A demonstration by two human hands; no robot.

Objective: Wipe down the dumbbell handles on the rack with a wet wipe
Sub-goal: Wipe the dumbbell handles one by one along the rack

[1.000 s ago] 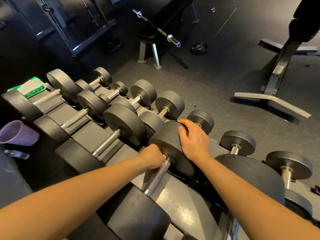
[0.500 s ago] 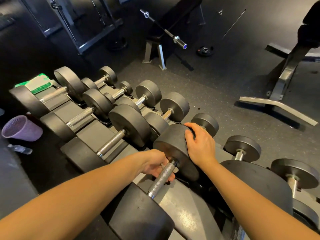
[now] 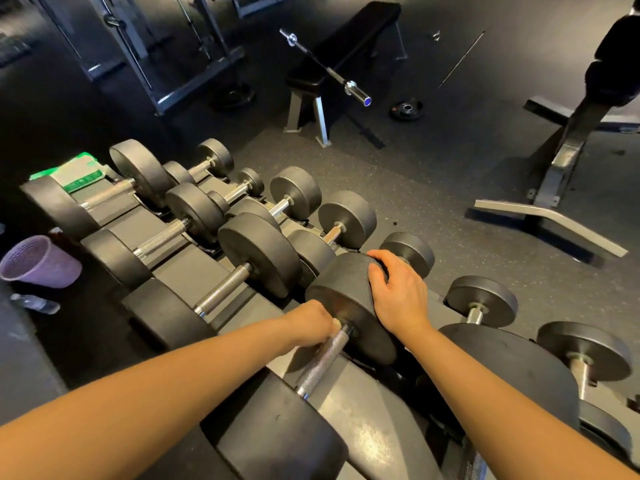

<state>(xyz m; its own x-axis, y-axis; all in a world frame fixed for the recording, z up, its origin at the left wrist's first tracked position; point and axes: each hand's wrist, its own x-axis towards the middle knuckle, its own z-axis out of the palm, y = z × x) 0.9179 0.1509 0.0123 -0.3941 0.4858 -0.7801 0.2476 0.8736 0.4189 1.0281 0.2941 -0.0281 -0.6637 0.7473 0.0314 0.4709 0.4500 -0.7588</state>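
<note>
Mostly hidden, the wet wipe [image 3: 335,322] shows as a white scrap under the left hand [image 3: 309,326], whose grip wraps the knurled steel handle [image 3: 323,362] on the rack [image 3: 363,441]; the right hand [image 3: 398,289] cups the dumbbell [image 3: 341,289] by its round matte-black head.

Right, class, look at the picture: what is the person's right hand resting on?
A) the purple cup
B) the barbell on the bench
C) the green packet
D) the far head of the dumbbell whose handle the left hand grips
D: the right hand lies on top of that dumbbell's far head, its fingers bent over the rim, while the left hand grips the knurled handle.
</note>
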